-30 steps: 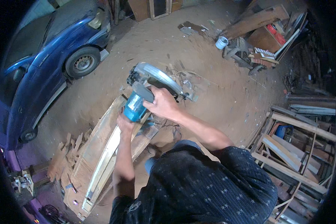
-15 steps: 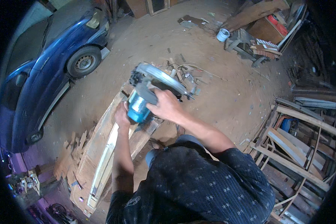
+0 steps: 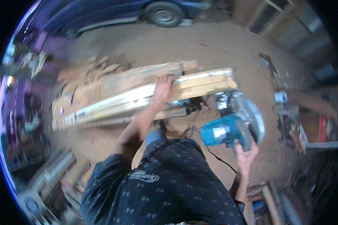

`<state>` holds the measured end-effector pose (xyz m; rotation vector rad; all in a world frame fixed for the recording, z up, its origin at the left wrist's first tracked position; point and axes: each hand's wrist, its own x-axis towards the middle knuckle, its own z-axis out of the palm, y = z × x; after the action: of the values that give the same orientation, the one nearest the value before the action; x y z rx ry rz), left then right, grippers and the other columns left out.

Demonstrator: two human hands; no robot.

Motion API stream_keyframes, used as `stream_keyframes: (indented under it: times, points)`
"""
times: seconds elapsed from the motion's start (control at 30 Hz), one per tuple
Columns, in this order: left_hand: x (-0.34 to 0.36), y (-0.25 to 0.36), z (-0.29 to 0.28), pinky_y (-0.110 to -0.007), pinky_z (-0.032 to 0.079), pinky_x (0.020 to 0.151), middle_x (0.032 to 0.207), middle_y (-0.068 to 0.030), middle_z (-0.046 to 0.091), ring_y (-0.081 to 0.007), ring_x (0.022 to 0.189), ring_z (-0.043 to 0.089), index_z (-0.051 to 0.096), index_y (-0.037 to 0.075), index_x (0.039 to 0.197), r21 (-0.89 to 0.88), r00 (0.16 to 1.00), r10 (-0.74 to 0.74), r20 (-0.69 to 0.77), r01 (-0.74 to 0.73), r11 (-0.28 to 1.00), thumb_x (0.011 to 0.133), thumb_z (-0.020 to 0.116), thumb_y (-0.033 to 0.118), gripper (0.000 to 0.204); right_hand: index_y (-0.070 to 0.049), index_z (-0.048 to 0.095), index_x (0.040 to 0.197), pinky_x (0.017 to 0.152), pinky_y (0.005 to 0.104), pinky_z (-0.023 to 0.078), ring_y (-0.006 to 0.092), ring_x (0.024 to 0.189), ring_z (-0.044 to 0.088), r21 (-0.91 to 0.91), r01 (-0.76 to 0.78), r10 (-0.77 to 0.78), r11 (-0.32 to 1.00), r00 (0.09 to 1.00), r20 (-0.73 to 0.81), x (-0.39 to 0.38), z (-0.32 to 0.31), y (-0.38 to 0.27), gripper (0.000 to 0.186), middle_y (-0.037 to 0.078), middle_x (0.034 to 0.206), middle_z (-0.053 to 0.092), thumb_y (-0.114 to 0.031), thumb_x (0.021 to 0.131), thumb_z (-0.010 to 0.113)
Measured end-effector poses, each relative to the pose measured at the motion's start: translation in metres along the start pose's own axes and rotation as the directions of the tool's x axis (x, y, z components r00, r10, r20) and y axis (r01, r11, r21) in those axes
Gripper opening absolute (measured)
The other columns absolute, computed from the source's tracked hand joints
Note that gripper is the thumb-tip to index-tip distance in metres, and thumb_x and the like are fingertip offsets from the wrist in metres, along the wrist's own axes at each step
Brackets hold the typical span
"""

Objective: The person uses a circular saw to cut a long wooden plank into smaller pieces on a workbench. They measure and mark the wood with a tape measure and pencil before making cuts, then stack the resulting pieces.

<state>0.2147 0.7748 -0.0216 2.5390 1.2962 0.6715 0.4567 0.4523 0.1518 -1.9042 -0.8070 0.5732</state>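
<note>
My left hand (image 3: pixel 163 90) grips a long bundle of pale wooden boards (image 3: pixel 202 82) from above, fingers curled over their upper edge. These lie along a wider stack of dusty planks (image 3: pixel 116 84). At the right, my right hand (image 3: pixel 245 152) holds the handle of a teal circular saw (image 3: pixel 223 131) with a metal base plate, off the boards' near side and close to their right end. A black cord (image 3: pixel 221 159) hangs from the saw. The picture is smeared by motion.
A blue car (image 3: pixel 109 11) stands beyond the planks on the dirt floor (image 3: pixel 199 41). Scrap wood (image 3: pixel 101 65) lies behind the stack. A pale bucket (image 3: pixel 281 96) and wood debris are at the right; more timber (image 3: pixel 56 176) lies lower left, and a wooden frame (image 3: pixel 268 200) lower right.
The view has swung left, bringing the boards crosswise. The saw has moved rightward and down, away from my left hand, its motor now pointing left; my left hand has shifted along the boards.
</note>
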Motion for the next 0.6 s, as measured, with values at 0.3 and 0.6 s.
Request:
stream_keyframes:
  times: [0.3,0.6]
  points:
    - [-0.178,-0.072,-0.075,-0.048,0.048,0.097,0.118,-0.0182,0.064,-0.0378,0.111,0.06,0.068,0.003,0.11,-0.231,0.898,-0.37,-0.238,0.318,0.92,0.094,0.064,0.013,0.019,0.006,0.068,0.111,0.073,0.0311,0.051,0.0122,0.081,0.062,-0.159,0.305,-0.26,0.939,0.932,0.253,0.055,0.06,-0.121,0.031,0.005,0.09,0.07,-0.006,0.084,0.076]
    - [-0.292,-0.184,-0.137,-0.044,0.053,0.079,0.094,-0.0181,0.068,-0.0374,0.09,0.066,0.069,0.002,0.099,-0.49,0.602,-0.75,-0.275,0.583,0.648,0.097,0.066,0.015,0.014,0.004,0.068,0.117,0.08,0.0343,0.055,0.019,0.088,0.071,0.036,0.534,-0.39,0.845,0.57,0.723,0.043,0.345,-0.21,0.04,0.015,0.097,0.075,-0.011,0.082,0.077]
